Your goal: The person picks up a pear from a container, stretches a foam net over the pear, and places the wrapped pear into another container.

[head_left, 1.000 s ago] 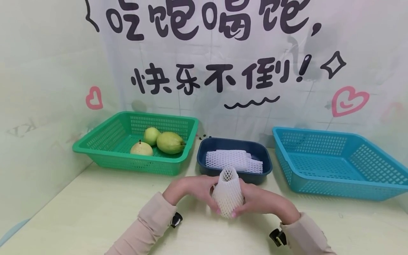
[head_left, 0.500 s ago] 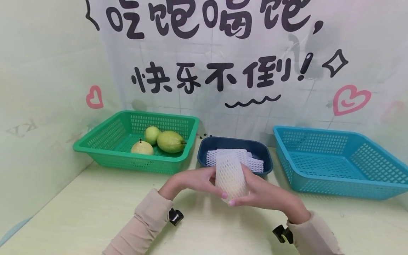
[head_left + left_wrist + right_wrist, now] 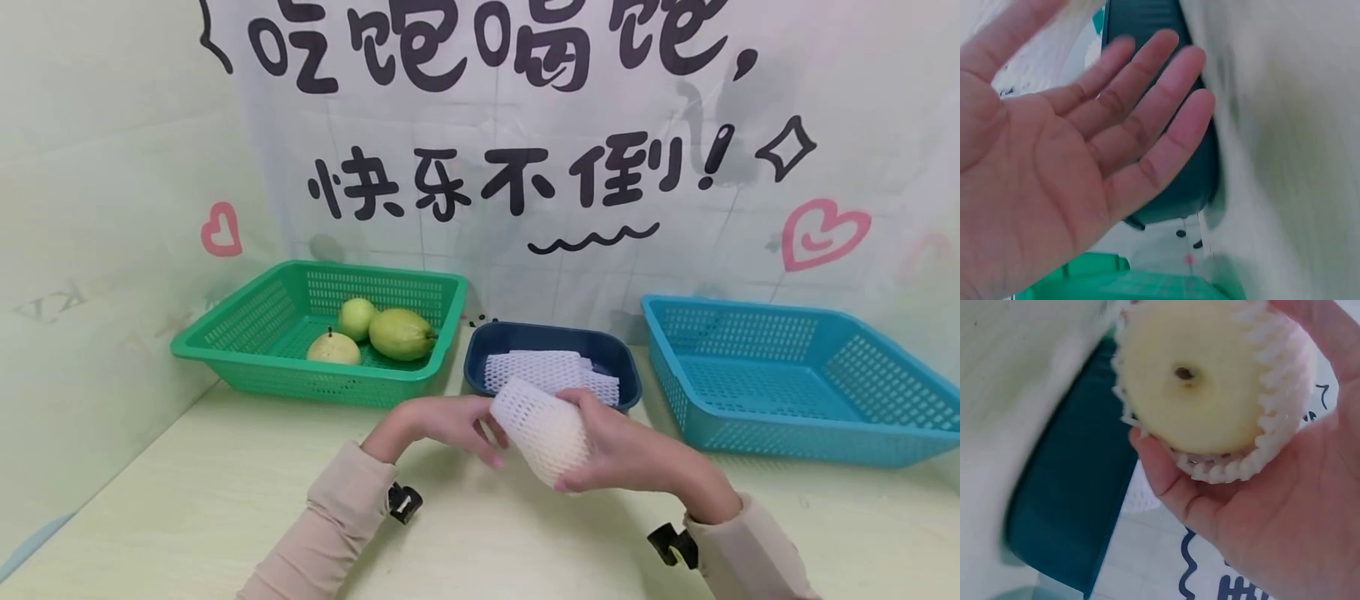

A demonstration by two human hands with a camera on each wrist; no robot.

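My right hand (image 3: 633, 446) grips a round pale-yellow pear (image 3: 1191, 394) dressed in a white foam net sleeve (image 3: 521, 406), held above the table. The sleeve tilts, its loose end pointing up and left in the head view. In the right wrist view, the pear's dark-pitted end shows bare at the sleeve's opening, fingers and thumb on either side. Just left of the sleeve is my left hand (image 3: 450, 425), holding nothing; the left wrist view has its palm and fingers (image 3: 1166, 106) spread and loosely extended. Behind both hands, more foam nets (image 3: 536, 368) lie in a navy tray (image 3: 547, 333).
A green basket (image 3: 300, 379) at the back left holds a pale round pear (image 3: 333, 350), a green round fruit (image 3: 357, 318) and a green oblong fruit (image 3: 401, 335). On the right stands a blue basket (image 3: 810, 433). A printed sheet (image 3: 487, 275) hangs behind.
Both hands held the netted pear earlier; the left hand has let go and drawn slightly left. The right hand has lifted the pear and tipped its sleeve's end toward the left.
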